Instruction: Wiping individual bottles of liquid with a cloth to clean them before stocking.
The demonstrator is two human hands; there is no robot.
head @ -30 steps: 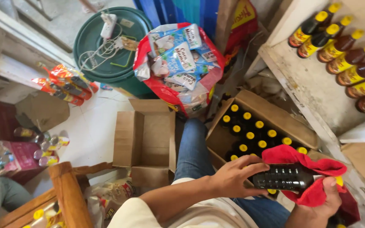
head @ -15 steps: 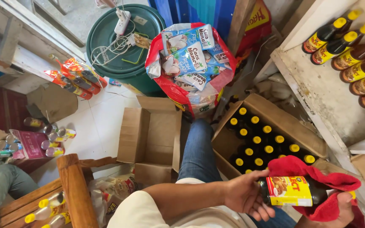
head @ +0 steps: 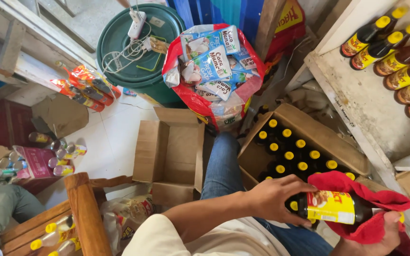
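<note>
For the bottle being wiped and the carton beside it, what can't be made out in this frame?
- Head view: bottle far end and cap, wrapped in the red cloth.
- Right hand: mostly under the cloth and cut by the bottom edge.
- Open carton: full bottle count, as the left hand and cloth cover its near rows.

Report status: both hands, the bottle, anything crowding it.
Left hand grips dark bottle near its neck. Right hand cradles it through red cloth. Open carton of yellow-capped bottles directly behind; nothing blocking.
</note>
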